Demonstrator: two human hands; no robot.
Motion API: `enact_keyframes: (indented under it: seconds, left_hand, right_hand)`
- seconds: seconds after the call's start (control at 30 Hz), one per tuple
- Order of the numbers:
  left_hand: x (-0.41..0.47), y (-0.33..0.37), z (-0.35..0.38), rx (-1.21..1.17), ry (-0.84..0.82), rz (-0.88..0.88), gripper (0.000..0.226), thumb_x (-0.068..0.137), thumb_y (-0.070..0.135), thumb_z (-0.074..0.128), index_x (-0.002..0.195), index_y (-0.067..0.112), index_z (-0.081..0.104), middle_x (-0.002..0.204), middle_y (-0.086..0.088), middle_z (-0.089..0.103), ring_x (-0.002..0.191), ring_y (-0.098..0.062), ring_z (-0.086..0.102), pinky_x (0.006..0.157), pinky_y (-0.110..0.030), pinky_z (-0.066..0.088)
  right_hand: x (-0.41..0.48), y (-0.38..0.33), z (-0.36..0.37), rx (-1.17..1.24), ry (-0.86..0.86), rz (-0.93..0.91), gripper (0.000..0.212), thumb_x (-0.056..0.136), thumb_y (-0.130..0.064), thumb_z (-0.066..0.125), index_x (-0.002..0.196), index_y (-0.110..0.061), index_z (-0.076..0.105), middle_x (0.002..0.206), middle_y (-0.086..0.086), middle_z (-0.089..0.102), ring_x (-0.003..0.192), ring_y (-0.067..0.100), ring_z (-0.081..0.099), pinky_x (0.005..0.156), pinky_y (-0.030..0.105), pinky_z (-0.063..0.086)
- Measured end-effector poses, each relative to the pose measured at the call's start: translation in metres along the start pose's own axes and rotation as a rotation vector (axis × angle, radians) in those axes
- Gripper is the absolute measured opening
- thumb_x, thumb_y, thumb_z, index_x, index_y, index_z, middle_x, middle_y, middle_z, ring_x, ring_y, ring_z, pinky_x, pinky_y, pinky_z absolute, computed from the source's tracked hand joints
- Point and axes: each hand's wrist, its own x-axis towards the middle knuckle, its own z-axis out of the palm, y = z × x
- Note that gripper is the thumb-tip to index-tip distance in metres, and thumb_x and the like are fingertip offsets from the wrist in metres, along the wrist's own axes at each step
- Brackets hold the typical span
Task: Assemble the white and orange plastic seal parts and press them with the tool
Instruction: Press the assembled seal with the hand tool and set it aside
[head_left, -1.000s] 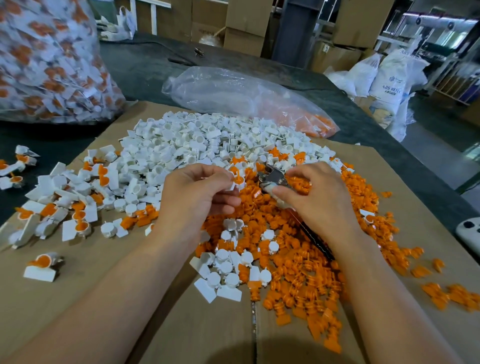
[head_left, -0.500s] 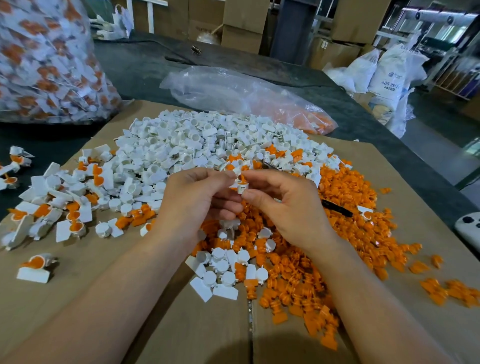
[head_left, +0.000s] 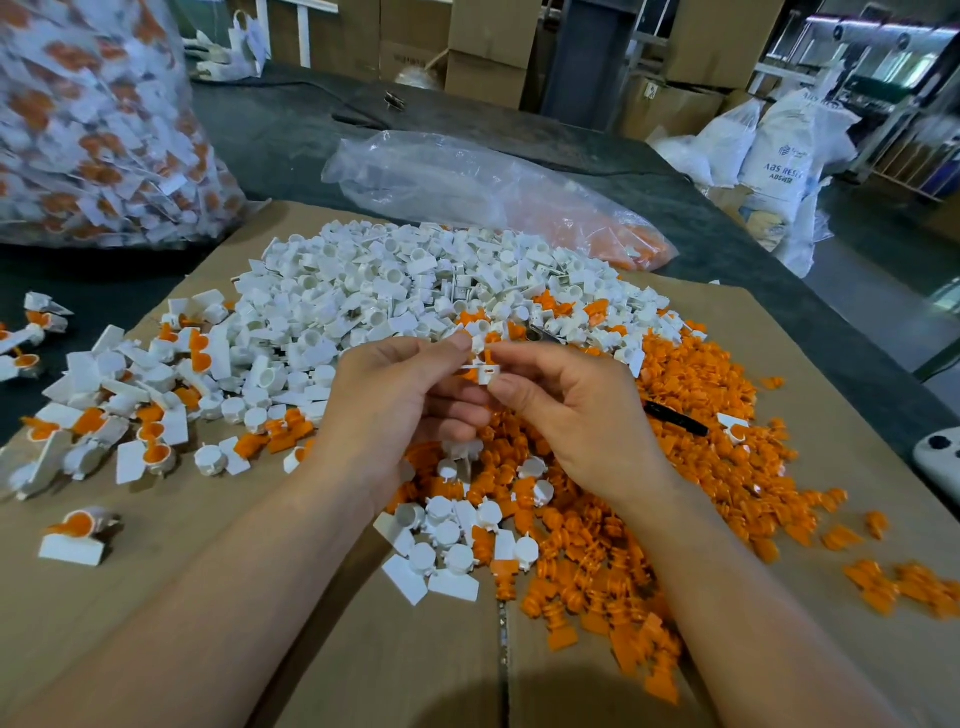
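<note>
A large clear plastic bag (head_left: 93, 130), stuffed with assembled white-and-orange seals, is stood on the dark bench (head_left: 291, 140) far beyond and to the left of the grips. A flatter clear plastic bag (head_left: 441, 182) is laid straight beyond them, and loose orange pieces are gathered in its right end. On the brown cardboard sheet (head_left: 208, 582) under the grips, a heap of white plastic parts (head_left: 384, 291) is spread beyond and to the left, and a heap of orange plastic inserts (head_left: 691, 483) below and to the right.

One small white plastic seal part (head_left: 480, 370) is held above the heaps between both grips. The left-hand grip (head_left: 400, 410) is clamped on its left end by thumb and forefinger, the right-hand grip (head_left: 576, 415) on its right end. Its long axis is kept nearly level, running from one grip to the other, with an orange piece showing on its upper side. The black-handled pressing tool (head_left: 675, 418) is seen lying on the orange heap just right of the right-hand grip, touched by neither.
</note>
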Motion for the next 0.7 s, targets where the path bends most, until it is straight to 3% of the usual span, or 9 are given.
enact_keyframes:
  seconds: [0.23, 0.4, 0.53, 0.7]
  left_hand:
    - [0.001, 0.0, -0.002, -0.007, 0.0, -0.001, 0.022, 0.08, 0.022, 0.065, 0.079, 0.0, 0.062, 0.053, -0.01, 0.064, 0.04, -0.015, 0.059, 0.037, -0.018, 0.047]
    - [0.001, 0.001, -0.003, -0.062, -0.011, -0.055, 0.007, 0.081, 0.002, 0.062, 0.074, 0.003, 0.064, 0.054, -0.01, 0.065, 0.044, -0.014, 0.062, 0.039, -0.016, 0.049]
    - [0.004, 0.003, -0.006, -0.207, -0.03, -0.119, 0.012, 0.078, -0.008, 0.058, 0.087, -0.001, 0.063, 0.06, -0.009, 0.068, 0.05, -0.012, 0.065, 0.044, -0.016, 0.051]
    - [0.01, 0.01, -0.015, -0.503, 0.087, -0.056, 0.016, 0.082, -0.009, 0.051, 0.072, 0.001, 0.059, 0.051, -0.007, 0.064, 0.06, -0.015, 0.07, 0.05, -0.017, 0.054]
  right_hand:
    - [0.001, -0.001, 0.0, 0.012, -0.006, -0.001, 0.03, 0.083, -0.022, 0.061, 0.107, -0.035, 0.053, 0.086, -0.031, 0.057, 0.085, -0.014, 0.058, 0.076, 0.006, 0.044]
    - [0.001, -0.003, 0.001, 0.01, -0.026, -0.007, 0.03, 0.084, -0.019, 0.061, 0.11, -0.032, 0.055, 0.092, -0.021, 0.061, 0.091, -0.003, 0.061, 0.08, 0.015, 0.049]
    - [0.0, -0.004, 0.0, 0.044, -0.014, 0.023, 0.024, 0.078, -0.034, 0.058, 0.1, -0.041, 0.056, 0.085, -0.024, 0.062, 0.085, -0.002, 0.063, 0.077, 0.014, 0.05]
    - [0.0, -0.002, -0.007, 0.063, 0.032, 0.068, 0.021, 0.075, -0.038, 0.058, 0.094, -0.046, 0.057, 0.087, -0.02, 0.063, 0.083, 0.002, 0.065, 0.076, 0.016, 0.051]
